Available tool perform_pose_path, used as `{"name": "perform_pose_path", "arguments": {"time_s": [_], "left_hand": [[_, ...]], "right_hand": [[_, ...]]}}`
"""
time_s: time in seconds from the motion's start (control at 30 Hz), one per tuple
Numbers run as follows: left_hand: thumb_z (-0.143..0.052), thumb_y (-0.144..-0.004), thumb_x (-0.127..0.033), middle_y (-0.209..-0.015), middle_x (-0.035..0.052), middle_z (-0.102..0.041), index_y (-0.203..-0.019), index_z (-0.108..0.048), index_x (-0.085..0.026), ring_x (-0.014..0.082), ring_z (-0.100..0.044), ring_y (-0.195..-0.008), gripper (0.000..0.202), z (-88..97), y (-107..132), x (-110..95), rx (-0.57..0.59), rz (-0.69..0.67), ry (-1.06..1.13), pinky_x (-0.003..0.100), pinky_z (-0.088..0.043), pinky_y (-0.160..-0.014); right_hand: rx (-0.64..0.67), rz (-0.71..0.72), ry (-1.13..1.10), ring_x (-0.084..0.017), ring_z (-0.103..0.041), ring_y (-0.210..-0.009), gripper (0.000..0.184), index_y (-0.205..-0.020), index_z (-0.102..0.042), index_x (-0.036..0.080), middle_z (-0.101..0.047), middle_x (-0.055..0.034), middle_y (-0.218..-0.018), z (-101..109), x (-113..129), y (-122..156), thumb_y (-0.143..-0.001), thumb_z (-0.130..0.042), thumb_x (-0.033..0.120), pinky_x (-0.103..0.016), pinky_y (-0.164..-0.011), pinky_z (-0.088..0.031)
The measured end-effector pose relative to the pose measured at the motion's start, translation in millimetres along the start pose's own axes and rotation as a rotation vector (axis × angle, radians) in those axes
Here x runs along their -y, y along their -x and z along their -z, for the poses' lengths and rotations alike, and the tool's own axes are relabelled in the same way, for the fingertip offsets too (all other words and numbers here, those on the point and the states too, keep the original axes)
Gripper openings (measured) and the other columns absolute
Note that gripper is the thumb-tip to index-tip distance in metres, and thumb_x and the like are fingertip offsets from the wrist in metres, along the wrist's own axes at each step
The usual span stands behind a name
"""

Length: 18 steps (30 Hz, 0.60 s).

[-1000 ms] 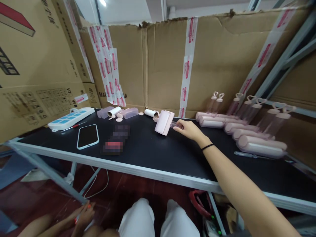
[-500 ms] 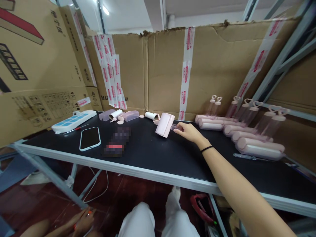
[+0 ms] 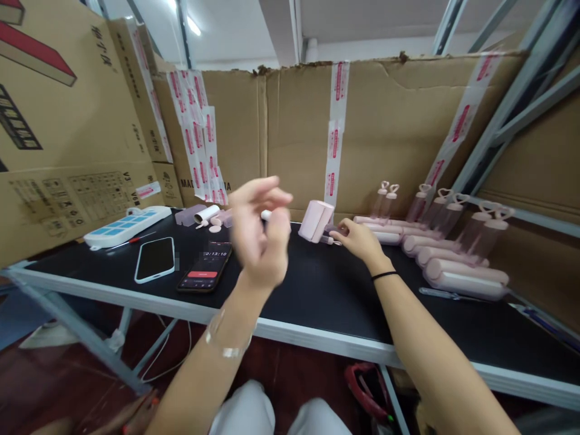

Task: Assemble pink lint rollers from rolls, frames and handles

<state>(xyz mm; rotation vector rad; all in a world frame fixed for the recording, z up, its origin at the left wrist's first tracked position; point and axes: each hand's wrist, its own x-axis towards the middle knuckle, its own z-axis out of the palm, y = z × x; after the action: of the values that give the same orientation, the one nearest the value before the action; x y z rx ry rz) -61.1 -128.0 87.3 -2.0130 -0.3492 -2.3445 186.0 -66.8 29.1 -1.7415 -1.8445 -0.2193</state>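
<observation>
My right hand (image 3: 360, 240) rests on the black table (image 3: 317, 290) and pinches the clear handle of a pink lint roller (image 3: 316, 220), which stands tilted up off the table at the back. My left hand (image 3: 260, 232) is raised in mid-air over the middle of the table. It is smeared by motion, with its fingers bunched towards the thumb, and I cannot make out whether anything is in them. A thin bracelet sits on its wrist.
Two phones (image 3: 155, 258) (image 3: 205, 273) lie at the left, behind them a white-and-blue power strip (image 3: 122, 225) and small pink parts (image 3: 206, 214). Pink roller cases (image 3: 462, 277) and clear heart-capped tubes (image 3: 487, 232) line the right. Cardboard walls close off the back. A screwdriver (image 3: 446, 294) lies at the right.
My left hand has risen from below the table into mid-air over it. My right hand has tipped the pink roller more upright and shifted it slightly right. The view has turned a little.
</observation>
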Motion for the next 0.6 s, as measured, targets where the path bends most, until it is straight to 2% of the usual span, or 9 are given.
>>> {"name": "perform_pose_path", "arguments": {"time_s": [0.03,0.1,0.17,0.23,0.3,0.4,0.5,0.6], "left_hand": [[-0.046,-0.093,-0.03,-0.1,0.0046,-0.06,-0.118,-0.051,-0.02,0.0163,-0.058,-0.092,0.027,-14.1,0.0,19.9,0.089,0.024,-0.078,0.035,-0.049,-0.085],[-0.047,-0.09,-0.023,-0.099,0.0069,-0.061,-0.113,-0.053,-0.018,0.0192,-0.056,-0.096,0.025,-37.1,9.0,60.4,0.374,0.127,-0.322,0.037,-0.045,-0.09],[-0.048,-0.086,-0.018,-0.11,0.013,-0.061,-0.114,-0.054,-0.013,0.0245,-0.053,-0.105,0.029,-52.5,28.2,96.3,0.692,0.27,-0.574,0.041,-0.041,-0.095],[-0.049,-0.085,-0.019,-0.121,0.0175,-0.057,-0.12,-0.052,-0.011,0.0293,-0.048,-0.116,0.036,-63.0,52.3,120.9,0.881,0.326,-0.705,0.044,-0.037,-0.099],[-0.053,-0.083,-0.02,-0.132,0.018,-0.051,-0.125,-0.05,-0.012,0.0318,-0.04,-0.126,0.044,-72.4,74.3,131.9,1.02,0.25,-0.685,0.046,-0.032,-0.102],[-0.05,-0.085,-0.02,-0.136,0.0152,-0.05,-0.127,-0.05,-0.017,0.0307,-0.038,-0.13,0.042,-87.2,92.8,131.0,1.147,0.112,-0.557,0.046,-0.027,-0.104],[-0.045,-0.089,-0.021,-0.122,0.0166,-0.058,-0.118,-0.056,-0.014,0.0295,-0.05,-0.116,0.032,-95.4,92.8,127.6,1.218,0.125,-0.618,0.044,-0.03,-0.1],[-0.047,-0.089,-0.026,-0.114,0.0164,-0.059,-0.109,-0.06,-0.012,0.0289,-0.054,-0.109,0.027,-87.5,82.5,130.5,1.274,0.142,-0.734,0.041,-0.036,-0.096]], "right_hand": [[-0.042,-0.052,0.014,-0.025,-0.063,-0.083,0.03,-0.096,-0.06,0.022,-0.069,-0.0084,-0.09,2.8,-1.9,-0.2,-0.083,-0.053,0.048,-0.03,-0.062,-0.038],[-0.134,-0.16,0.031,-0.026,-0.063,-0.087,0.033,-0.1,-0.06,0.021,-0.069,-0.0104,-0.093,8.3,-5.6,-0.7,-0.083,-0.052,0.049,-0.031,-0.064,-0.039],[-0.216,-0.251,0.037,-0.028,-0.063,-0.09,0.034,-0.1,-0.06,0.02,-0.068,-0.0123,-0.096,14.2,-10.5,-1.7,-0.084,-0.05,0.048,-0.033,-0.066,-0.04],[-0.274,-0.305,0.047,-0.029,-0.062,-0.092,0.034,-0.096,-0.06,0.018,-0.067,-0.0147,-0.099,20.7,-17.3,-2.6,-0.084,-0.049,0.048,-0.034,-0.068,-0.041],[-0.311,-0.345,0.055,-0.03,-0.062,-0.092,0.033,-0.095,-0.059,0.018,-0.066,-0.0161,-0.099,26.7,-25.5,-3.2,-0.083,-0.049,0.047,-0.035,-0.069,-0.041],[-0.317,-0.411,0.056,-0.031,-0.062,-0.087,0.033,-0.105,-0.054,0.017,-0.067,-0.0151,-0.092,31.6,-37.8,-3.5,-0.083,-0.051,0.041,-0.035,-0.067,-0.041],[-0.243,-0.396,0.067,-0.03,-0.063,-0.087,0.034,-0.112,-0.049,0.017,-0.068,-0.0152,-0.094,29.9,-44.7,-4.2,-0.083,-0.05,0.036,-0.034,-0.067,-0.04],[-0.122,-0.3,0.072,-0.029,-0.062,-0.091,0.034,-0.108,-0.05,0.018,-0.067,-0.0156,-0.102,27.3,-43.9,-5.1,-0.084,-0.049,0.043,-0.033,-0.068,-0.04]]}}
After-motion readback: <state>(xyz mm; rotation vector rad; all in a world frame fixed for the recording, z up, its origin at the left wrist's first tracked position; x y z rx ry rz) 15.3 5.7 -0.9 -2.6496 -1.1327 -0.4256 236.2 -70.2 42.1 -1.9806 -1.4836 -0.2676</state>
